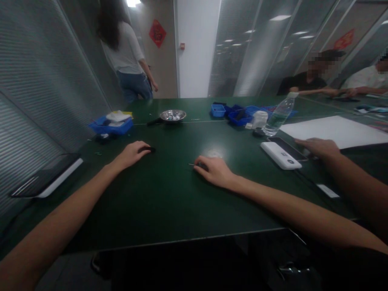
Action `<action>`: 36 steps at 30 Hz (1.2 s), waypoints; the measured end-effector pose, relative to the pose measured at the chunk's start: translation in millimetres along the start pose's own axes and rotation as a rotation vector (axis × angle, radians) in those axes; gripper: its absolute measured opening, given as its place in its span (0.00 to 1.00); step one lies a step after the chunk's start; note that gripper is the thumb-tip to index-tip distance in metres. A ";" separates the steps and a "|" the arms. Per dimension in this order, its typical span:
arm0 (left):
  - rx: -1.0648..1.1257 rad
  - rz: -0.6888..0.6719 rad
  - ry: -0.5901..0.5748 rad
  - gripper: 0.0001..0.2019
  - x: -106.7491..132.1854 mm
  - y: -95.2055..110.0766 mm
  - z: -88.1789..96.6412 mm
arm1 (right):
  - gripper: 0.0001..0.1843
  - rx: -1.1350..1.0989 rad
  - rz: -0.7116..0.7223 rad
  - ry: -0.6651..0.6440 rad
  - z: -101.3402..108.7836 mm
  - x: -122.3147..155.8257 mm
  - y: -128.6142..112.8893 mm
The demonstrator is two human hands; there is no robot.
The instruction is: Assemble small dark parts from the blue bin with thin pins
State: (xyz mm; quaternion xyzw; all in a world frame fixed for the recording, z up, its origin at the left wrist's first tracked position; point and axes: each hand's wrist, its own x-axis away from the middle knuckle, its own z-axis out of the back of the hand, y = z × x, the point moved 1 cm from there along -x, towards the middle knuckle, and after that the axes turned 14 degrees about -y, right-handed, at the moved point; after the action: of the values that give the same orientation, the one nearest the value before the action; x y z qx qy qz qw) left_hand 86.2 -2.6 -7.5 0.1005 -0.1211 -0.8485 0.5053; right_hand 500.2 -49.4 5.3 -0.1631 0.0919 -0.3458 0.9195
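Observation:
My left hand (133,153) rests on the green table, with its fingers closed on a small black piece (149,149) whose far end sticks out past the fingertips. To the right of it, my right hand (216,170) lies low over the tabletop, its fingers curled round a thin dark-handled tool (201,165). A slim metal tip points left from that tool, toward the left hand. The two hands are apart, with bare green tabletop (169,173) between them. What kind of piece and tool these are is too small to make out.
Beyond my hands stand a metal bowl (173,116), a blue tray (111,124) and several blue bins (218,110). At right are a water bottle (280,115), a white power bank (281,155), a phone (287,148) and another person's hand (321,148). A black notebook (45,176) lies left.

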 end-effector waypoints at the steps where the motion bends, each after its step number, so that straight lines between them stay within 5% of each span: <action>1: -0.032 0.052 0.022 0.21 3.3 -16.7 3.3 | 0.11 -0.001 0.002 -0.002 0.3 0.2 -0.3; 6: -0.151 0.282 0.060 0.23 21.3 -62.0 17.0 | 0.12 -0.002 0.010 0.002 0.9 0.8 -0.7; 15: -0.183 0.514 0.144 0.20 36.9 -57.0 35.0 | 0.12 -0.005 -0.004 -0.012 1.9 0.4 -2.2; 20: -0.084 0.682 0.032 0.18 40.6 -66.4 39.0 | 0.12 -0.009 0.001 -0.013 1.0 0.2 -0.8; 24: -0.068 0.647 0.040 0.11 42.3 -69.4 38.5 | 0.12 -0.011 0.007 -0.006 -0.2 0.4 1.0; 31: 0.057 0.616 0.187 0.17 37.8 -58.3 41.8 | 0.13 -0.006 -0.001 -0.012 -0.7 0.0 1.2; 36: 0.109 0.567 0.170 0.15 23.0 -43.7 35.9 | 0.12 -0.002 0.000 -0.005 -1.7 -0.4 2.3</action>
State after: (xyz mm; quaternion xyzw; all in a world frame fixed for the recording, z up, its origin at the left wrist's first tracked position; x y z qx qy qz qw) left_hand 28.4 0.9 12.1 0.1601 -0.1471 -0.6543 0.7243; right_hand 500.7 -47.9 2.9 -0.1649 0.0901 -0.3452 0.9195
